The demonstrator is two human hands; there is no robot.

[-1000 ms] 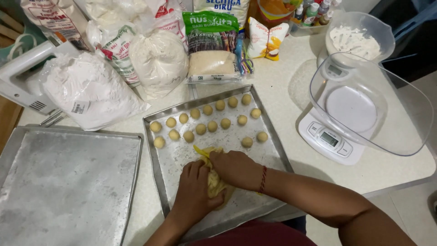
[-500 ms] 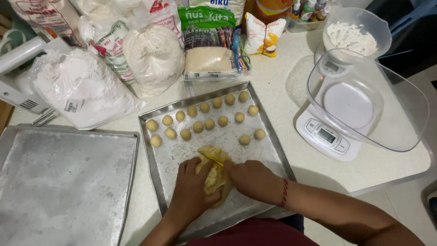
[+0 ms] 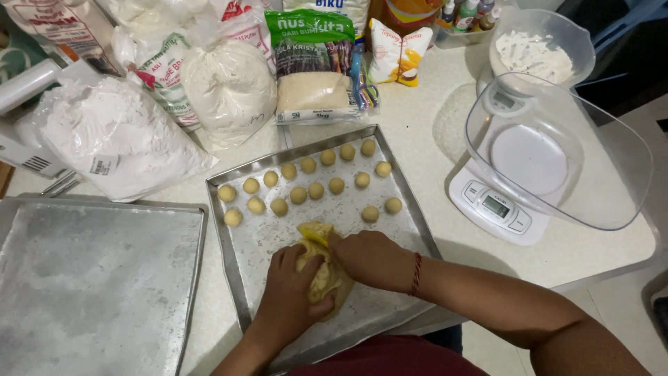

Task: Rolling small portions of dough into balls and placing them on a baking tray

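Both hands, left hand (image 3: 289,292) and right hand (image 3: 372,257), fingers closed gripping yellow dough lump (image 3: 321,268) over floured metal baking tray (image 3: 400,184).

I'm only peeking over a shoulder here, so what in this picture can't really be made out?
- Yellow dough lump, head view: mostly covered by the left hand and right hand.
- Fingers of both hands: their tips are buried in the dough.
- Empty metal tray: cut off by the left and bottom edges.
- Scale: its display is too small to read.
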